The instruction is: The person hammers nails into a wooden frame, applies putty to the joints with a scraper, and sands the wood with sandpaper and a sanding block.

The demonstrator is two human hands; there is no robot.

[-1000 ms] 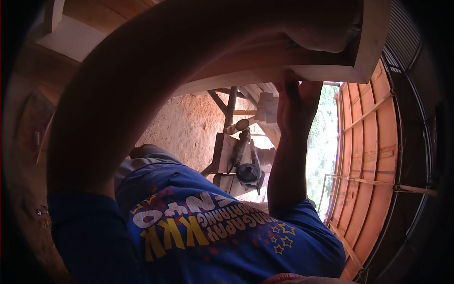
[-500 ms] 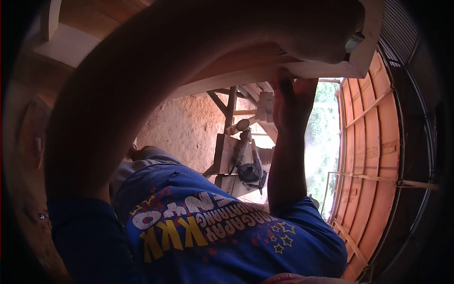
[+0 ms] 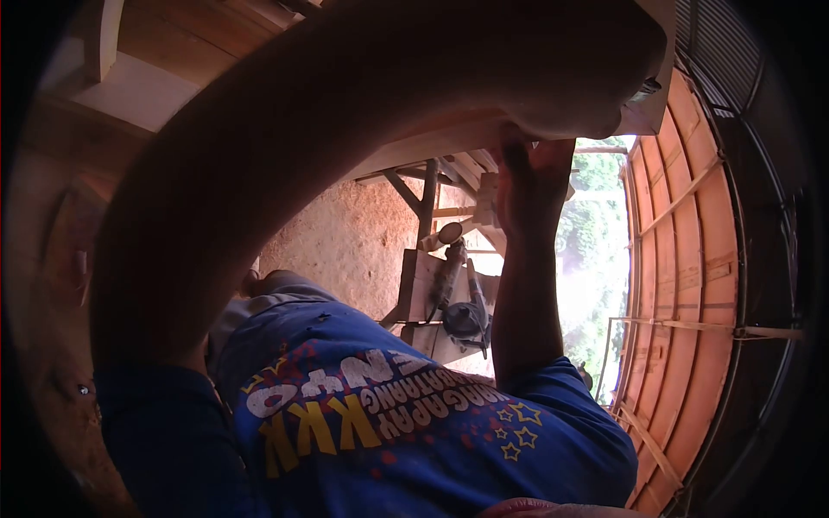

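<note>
My left arm curves across the top of the view, and my left hand [image 3: 587, 73] lies dark and closed over a pale wooden board or frame [image 3: 436, 136]. A small shiny piece [image 3: 649, 87] shows beside this hand; its kind and the fingertips are hidden. Below the board's lower edge, my right hand [image 3: 534, 177] comes up and grips that edge, thumb on the near side. Much of the wood is covered by my left forearm.
A dark power tool [image 3: 465, 319] with a cord rests on wooden blocks [image 3: 423, 281]. Timber framing [image 3: 427, 198] stands behind it over dusty ground [image 3: 345, 220]. Orange-lit wall panels [image 3: 682, 285] rise at the right, and more boards [image 3: 138, 91] are at upper left.
My left hand has shifted slightly down over the board, covering more of its corner and inner face. The view has moved a little; my right hand keeps its place on the edge.
</note>
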